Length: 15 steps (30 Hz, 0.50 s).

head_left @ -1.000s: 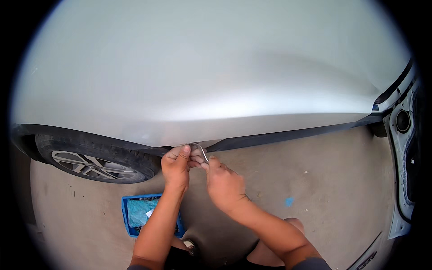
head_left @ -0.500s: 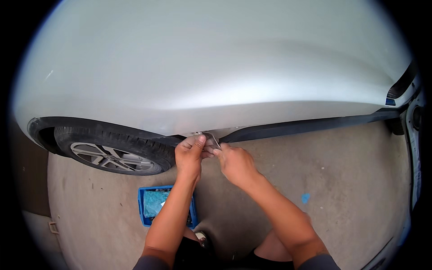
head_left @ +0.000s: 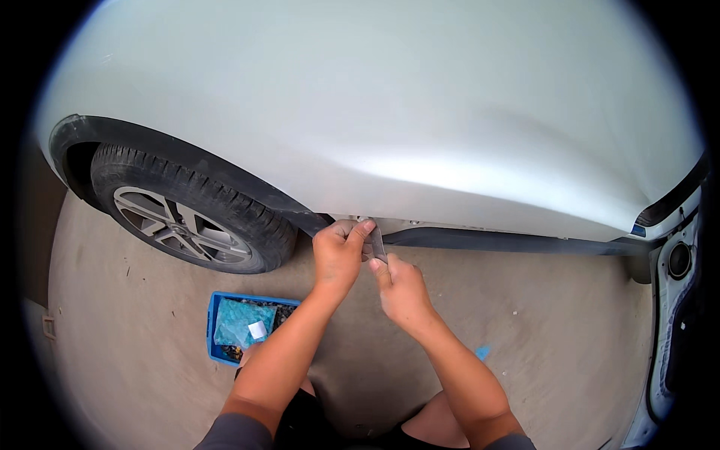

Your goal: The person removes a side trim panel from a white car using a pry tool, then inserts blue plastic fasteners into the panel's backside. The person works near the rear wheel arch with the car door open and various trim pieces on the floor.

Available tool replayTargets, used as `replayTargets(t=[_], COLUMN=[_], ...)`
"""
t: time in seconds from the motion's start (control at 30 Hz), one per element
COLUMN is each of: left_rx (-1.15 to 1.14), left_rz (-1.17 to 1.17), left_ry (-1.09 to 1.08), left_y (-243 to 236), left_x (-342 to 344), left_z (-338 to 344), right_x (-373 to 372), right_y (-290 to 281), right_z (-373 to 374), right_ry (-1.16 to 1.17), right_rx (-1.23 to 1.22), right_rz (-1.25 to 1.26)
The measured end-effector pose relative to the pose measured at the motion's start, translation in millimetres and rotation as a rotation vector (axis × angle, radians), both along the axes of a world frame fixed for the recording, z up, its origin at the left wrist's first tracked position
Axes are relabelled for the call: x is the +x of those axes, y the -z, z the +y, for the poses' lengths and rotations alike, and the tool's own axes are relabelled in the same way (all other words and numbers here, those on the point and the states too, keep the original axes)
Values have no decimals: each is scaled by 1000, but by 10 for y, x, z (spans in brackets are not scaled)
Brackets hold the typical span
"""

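A flat, narrow grey strip (head_left: 377, 244), metallic-looking, stands steeply tilted at the lower edge of a silver-white car body panel (head_left: 450, 127), just behind the front wheel. My right hand (head_left: 405, 291) is closed round its lower end. Beside its upper part my left hand (head_left: 336, 255) is closed, with the thumb along the strip's left side and fingertips partly behind it. The strip's upper tip meets the underside of the panel, where small pale fixings (head_left: 412, 222) show. What the left fingers touch behind the strip is hidden.
The wheel (head_left: 184, 214) stands left of my hands under a black arch trim (head_left: 202, 161). A dark sill trim (head_left: 495, 241) runs right toward an open door (head_left: 671, 300). On the concrete floor is a blue bin (head_left: 211, 330) with a teal bag (head_left: 240, 324) and small dark parts.
My view has shifted, and the wheel and bin appear higher. Both hands have moved slightly right along the panel edge. The strip now shows its broad face.
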<state>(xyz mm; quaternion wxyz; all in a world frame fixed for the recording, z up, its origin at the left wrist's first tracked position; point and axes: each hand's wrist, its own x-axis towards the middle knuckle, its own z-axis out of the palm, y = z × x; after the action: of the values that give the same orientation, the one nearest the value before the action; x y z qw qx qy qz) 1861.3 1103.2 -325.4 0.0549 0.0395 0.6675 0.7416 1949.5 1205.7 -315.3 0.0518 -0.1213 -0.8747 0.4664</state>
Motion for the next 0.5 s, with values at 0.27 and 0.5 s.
replayTargets(t=[0.27, 0.5], left_rx=[-230, -3], left_rz=[330, 20], left_ry=[-111, 125], left_y=[201, 67], left_x=[-103, 27], left_z=[-74, -31], right_x=[-108, -206], right_y=[-75, 12], right_z=[243, 209], right_ry=[-69, -91], right_rx=[224, 177], right_rz=[27, 44])
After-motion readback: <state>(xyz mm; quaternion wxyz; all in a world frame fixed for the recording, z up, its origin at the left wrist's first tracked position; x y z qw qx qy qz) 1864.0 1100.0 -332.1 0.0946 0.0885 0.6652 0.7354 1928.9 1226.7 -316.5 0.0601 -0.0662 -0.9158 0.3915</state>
